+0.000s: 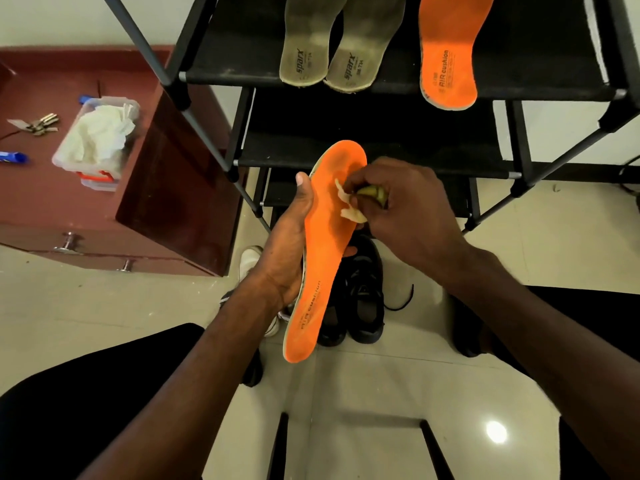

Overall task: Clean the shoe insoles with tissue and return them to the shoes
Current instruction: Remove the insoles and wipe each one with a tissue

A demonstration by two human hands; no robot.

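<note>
Orange insole (323,251), printed "AIR cushion", held above black shoes (360,299) on glossy tiled floor (381,375), in front of black shoe rack (381,140). Left hand (287,251) grips insole edge, fingers curled beneath. Right hand (405,202) fingers clamped on crumpled tissue (349,206), pressed against insole forefoot. Rack top shelf: second orange insole (450,53), "AIR cushion"; two grey insoles (325,43), "sparx". Left of rack: maroon surface (41,88) with clear tissue box (95,140), keys (38,124).
</note>
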